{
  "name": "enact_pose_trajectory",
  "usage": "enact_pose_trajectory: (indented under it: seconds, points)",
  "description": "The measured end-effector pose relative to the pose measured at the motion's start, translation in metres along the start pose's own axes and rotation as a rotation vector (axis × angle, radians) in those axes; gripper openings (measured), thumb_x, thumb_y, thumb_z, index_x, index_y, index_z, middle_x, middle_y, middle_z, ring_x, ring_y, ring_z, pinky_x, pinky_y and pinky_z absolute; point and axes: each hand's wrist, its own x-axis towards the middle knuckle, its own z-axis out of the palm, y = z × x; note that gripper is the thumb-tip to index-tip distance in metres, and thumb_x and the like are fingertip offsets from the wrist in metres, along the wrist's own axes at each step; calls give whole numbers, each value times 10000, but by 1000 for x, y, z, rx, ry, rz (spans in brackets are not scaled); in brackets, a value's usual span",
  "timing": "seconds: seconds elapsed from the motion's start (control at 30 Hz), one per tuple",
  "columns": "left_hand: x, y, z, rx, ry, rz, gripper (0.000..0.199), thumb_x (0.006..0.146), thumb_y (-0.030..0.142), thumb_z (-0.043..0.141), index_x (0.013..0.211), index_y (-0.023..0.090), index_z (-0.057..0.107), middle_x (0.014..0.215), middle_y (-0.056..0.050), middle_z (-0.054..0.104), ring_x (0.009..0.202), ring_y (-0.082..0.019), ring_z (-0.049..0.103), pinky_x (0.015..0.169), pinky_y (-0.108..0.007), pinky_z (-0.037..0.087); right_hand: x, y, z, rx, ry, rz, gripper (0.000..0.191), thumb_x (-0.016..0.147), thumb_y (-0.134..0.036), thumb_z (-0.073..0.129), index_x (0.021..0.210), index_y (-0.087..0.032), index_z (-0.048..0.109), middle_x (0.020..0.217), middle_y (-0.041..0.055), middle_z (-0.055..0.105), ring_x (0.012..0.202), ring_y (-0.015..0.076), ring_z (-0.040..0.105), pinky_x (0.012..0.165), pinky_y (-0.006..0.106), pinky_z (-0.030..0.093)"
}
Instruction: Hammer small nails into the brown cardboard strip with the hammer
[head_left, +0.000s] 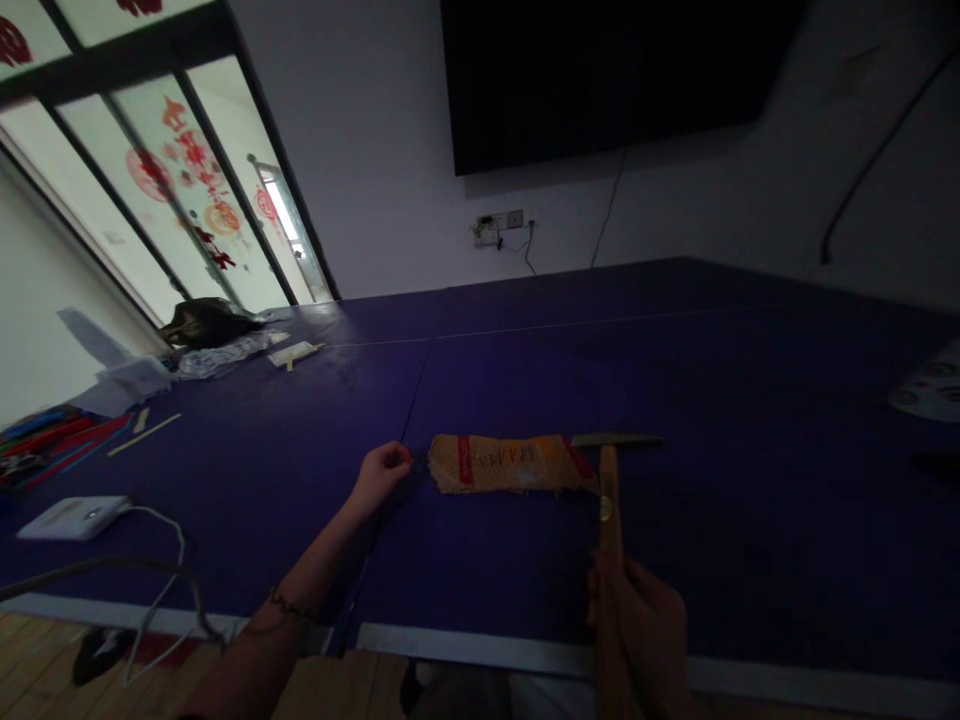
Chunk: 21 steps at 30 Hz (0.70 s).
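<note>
A flat piece of brown cardboard (pixel 517 468) with red bands and a torn lower edge lies on the blue table in front of me. Across its middle runs a row of thin dark slanted marks; whether they are nails or print I cannot tell. My right hand (pixel 645 620) is wrapped round the wooden handle of a hammer (pixel 611 510). The hammer's dark metal head is over the cardboard's right end. Just left of the cardboard, my left hand (pixel 384 472) is closed with curled fingers, apart from it. What those fingers hold, if anything, is hidden.
The blue table (pixel 465 560) has a seam left of the cardboard. At left are a white device (pixel 75 518) with a cable, coloured strips (pixel 67 440), a clear plastic box (pixel 127 385) and a black bag (pixel 206 322). A screen (pixel 600 80) hangs on the wall.
</note>
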Motion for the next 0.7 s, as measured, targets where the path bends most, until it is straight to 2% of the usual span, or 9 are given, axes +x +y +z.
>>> enact_pose_trajectory:
  seconds: [0.17, 0.3, 0.47, 0.7]
  points:
    - [12, 10, 39, -220, 36, 98, 103, 669, 233, 523, 689, 136, 552, 601, 14, 545, 577, -97, 513, 554, -186, 403, -1, 2, 1, -99, -68, -68, 369, 648, -500, 590, 550, -150, 522, 388, -44, 475, 293, 107, 470, 290, 204, 369]
    - [19, 11, 59, -318, 33, 129, 149, 674, 248, 544, 733, 122, 599, 606, 2, 568, 576, -103, 522, 558, -197, 413, -1, 2, 3, -187, -95, -101, 383, 673, -507, 545, 516, -161, 501, 393, -47, 456, 301, 106, 474, 298, 203, 373]
    - [18, 5, 72, -361, 27, 127, 255, 678, 257, 560, 873, 119, 650, 744, -50, 651, 670, -137, 573, 656, -240, 445, 0, 3, 3, -236, -99, -79, 378, 685, -510, 520, 520, -173, 488, 387, -49, 450, 298, 119, 488, 298, 208, 374]
    - [13, 4, 77, -316, 7, 123, 178, 664, 290, 604, 730, 135, 659, 649, -22, 633, 616, -136, 554, 591, -221, 417, -1, 5, 0, -313, -41, -109, 379, 682, -504, 528, 509, -167, 516, 381, -36, 462, 312, 110, 472, 306, 198, 366]
